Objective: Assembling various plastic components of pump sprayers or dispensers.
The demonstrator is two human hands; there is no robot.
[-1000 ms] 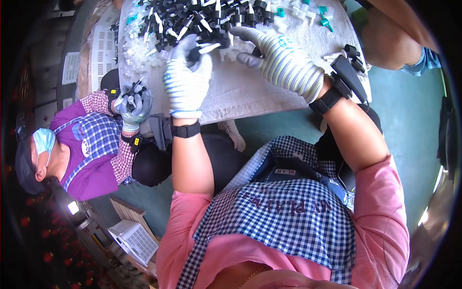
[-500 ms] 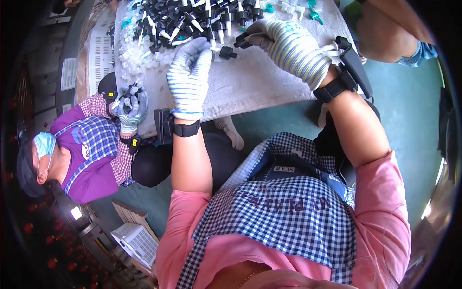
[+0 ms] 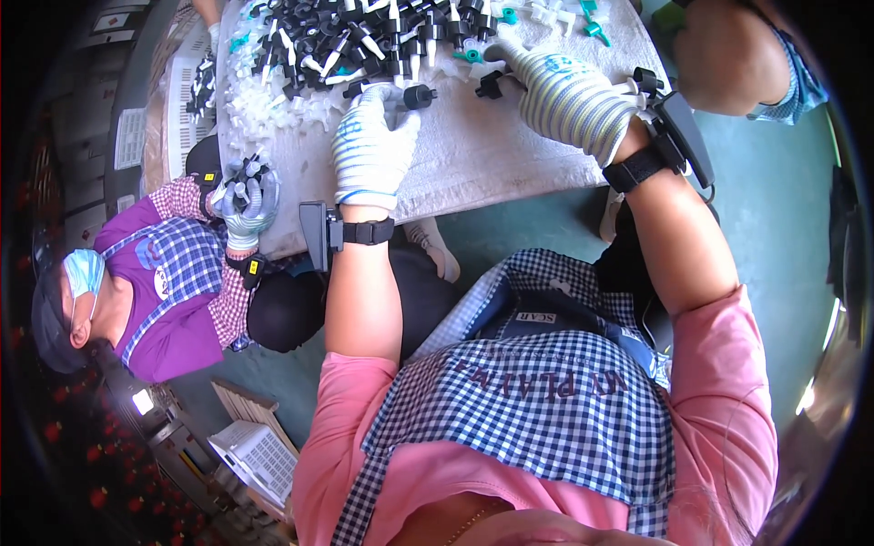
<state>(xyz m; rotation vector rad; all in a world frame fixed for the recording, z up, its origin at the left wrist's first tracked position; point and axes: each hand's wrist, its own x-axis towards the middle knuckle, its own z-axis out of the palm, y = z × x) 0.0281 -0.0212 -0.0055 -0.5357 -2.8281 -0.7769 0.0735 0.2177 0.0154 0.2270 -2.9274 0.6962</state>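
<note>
My left hand (image 3: 375, 146), in a striped white knit glove, has its fingers closed round a small black plastic cap (image 3: 419, 96), whose narrow tip points right. The part of it inside the fingers is hidden. My right hand (image 3: 569, 105), gloved likewise, pinches another black plastic piece (image 3: 490, 85) between thumb and fingers, just above the table. Beyond both hands lies a heap of black caps with white nozzles (image 3: 382, 36). Next to my right wrist, a black-and-white piece (image 3: 646, 82) rests near the table's right edge.
Translucent white parts (image 3: 259, 109) spread over the left of the cloth-covered table (image 3: 482, 164); a few green pieces (image 3: 596, 33) lie at the far right. A masked co-worker (image 3: 164, 282) at left holds several black parts. Another person's leg (image 3: 728, 64) is at upper right.
My left hand has moved slightly right and closed on the black cap that lay by its fingers. My right hand has shifted a little right and down, still with a black piece.
</note>
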